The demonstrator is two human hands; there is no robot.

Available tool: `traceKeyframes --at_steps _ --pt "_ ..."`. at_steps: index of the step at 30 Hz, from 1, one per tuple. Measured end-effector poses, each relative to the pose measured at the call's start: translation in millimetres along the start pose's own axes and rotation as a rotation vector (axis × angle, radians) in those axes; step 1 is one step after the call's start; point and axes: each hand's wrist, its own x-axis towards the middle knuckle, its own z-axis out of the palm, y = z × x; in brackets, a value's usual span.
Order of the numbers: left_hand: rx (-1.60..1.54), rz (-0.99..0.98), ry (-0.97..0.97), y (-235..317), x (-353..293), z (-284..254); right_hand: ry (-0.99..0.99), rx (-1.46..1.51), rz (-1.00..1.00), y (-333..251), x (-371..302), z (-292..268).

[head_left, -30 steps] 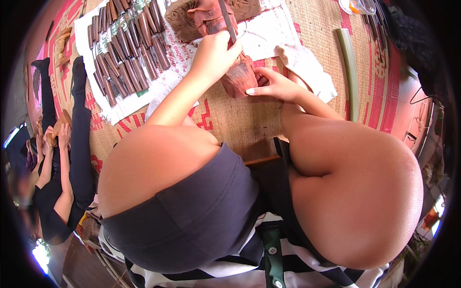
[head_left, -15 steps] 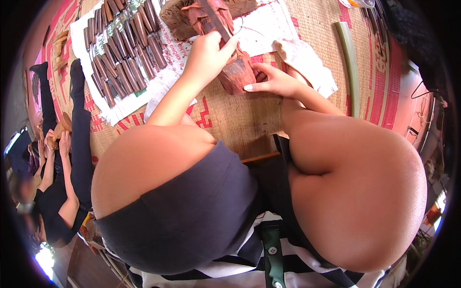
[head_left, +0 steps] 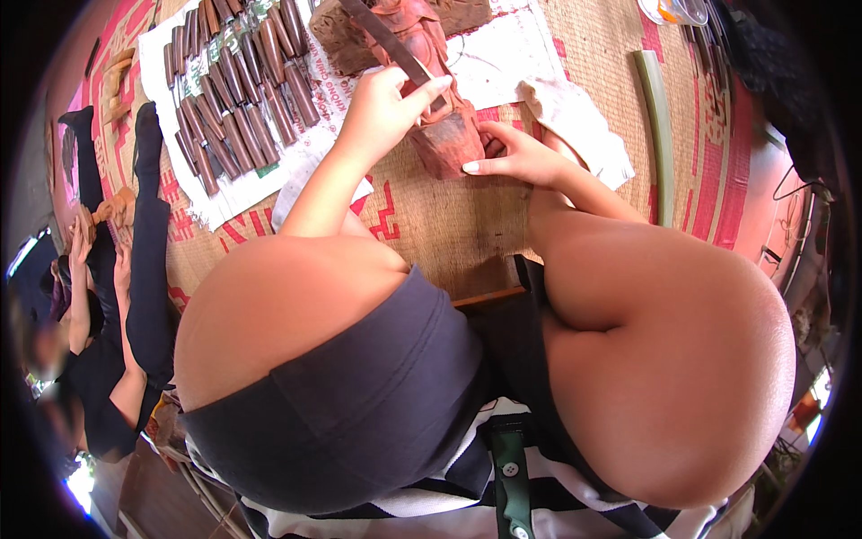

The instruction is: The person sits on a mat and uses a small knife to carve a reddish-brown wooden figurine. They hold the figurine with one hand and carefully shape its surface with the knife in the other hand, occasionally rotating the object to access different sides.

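The left hand (head_left: 388, 108) is closed around a long flat carving tool (head_left: 386, 40), with the thumb pressed along the blade. The blade runs up and to the left from the hand and lies across a reddish wooden figure (head_left: 429, 54). The right hand (head_left: 514, 157) grips the square base of this figure from the right side; its fingers bend around the block and the thumb points to the left along the lower edge.

The wooden figure lies on a woven straw mat (head_left: 449, 225), its base toward the person and its top pointing away. Behind the figure there is a rough block of wood (head_left: 337, 40), and under them a sheet of white paper (head_left: 503, 54). To the left of the figure, many dark chisels (head_left: 238, 99) lie in rows on another white sheet. To the right of the figure a crumpled white cloth (head_left: 575, 126) rests on the mat, and further right a long pale green strip (head_left: 660, 135) lies straight.

Both bare knees of the person are raised and hide the mat in front of the figure; the forearms pass between and over them. The left forearm reaches up from the left knee, the right wrist is bent above the right knee. Far left of the figure, another person (head_left: 108, 296) in dark clothes sits on the floor.
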Motion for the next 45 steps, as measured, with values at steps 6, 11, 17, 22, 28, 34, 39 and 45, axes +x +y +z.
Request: traceKeyframes --at_steps 6,11,17,22,28,34,39,45 --pt "0.03 0.035 0.011 -0.8 -0.9 -6.6 0.008 0.004 0.008 -3.7 -0.8 0.4" --pt "-0.045 0.041 0.016 -6.5 -4.5 -4.2 -0.001 0.013 -0.006 -0.8 -0.6 0.8" --pt "-0.12 0.046 0.017 -6.7 -5.8 -5.1 -0.004 0.019 -0.008 0.2 0.0 0.4" --pt "-0.083 0.04 0.01 -6.7 -4.8 -7.3 0.003 0.022 0.004 -2.1 -0.7 0.4" --pt "-0.112 0.075 -0.022 -6.5 -3.4 -8.5 0.001 0.036 0.001 -4.4 -2.1 1.1" --pt "-0.166 0.082 -0.018 0.1 -5.0 -4.7 0.015 0.022 -0.003 -2.3 -1.6 1.6" --pt "-0.031 0.152 0.044 -4.7 -3.2 -2.2 0.006 0.017 -0.002 -0.3 -0.7 0.4" --pt "0.242 0.276 0.058 2.4 -2.0 -10.2 -0.003 0.021 -0.013 -9.6 -1.9 1.7"
